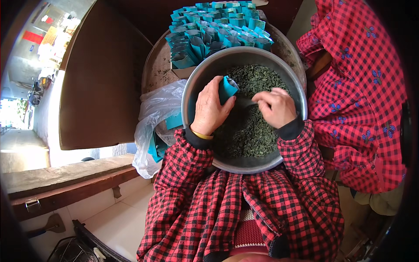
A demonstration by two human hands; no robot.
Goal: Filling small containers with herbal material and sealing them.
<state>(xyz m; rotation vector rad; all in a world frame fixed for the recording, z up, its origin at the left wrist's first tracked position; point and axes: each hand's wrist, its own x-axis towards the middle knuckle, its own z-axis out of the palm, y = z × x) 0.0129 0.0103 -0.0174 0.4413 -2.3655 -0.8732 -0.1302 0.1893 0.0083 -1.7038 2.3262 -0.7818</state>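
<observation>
A round metal basin holds dark green, dried leaves that look like tea. Over its left half, my left hand grips a small teal packet, its mouth gaping towards the upper right. My right hand is above the leaves to the right, fingers curled round what seems to be a spoon; motion blur hides its shape. Just beyond the basin, a cardboard box is packed with several upright teal packets, many with their tops open.
Basin and box rest on a round table with scattered leaf bits. A clear plastic bag with teal packets hangs at its left edge. A large brown panel stands left. At right sits a person in a red checked smock. A scraper lies lower left.
</observation>
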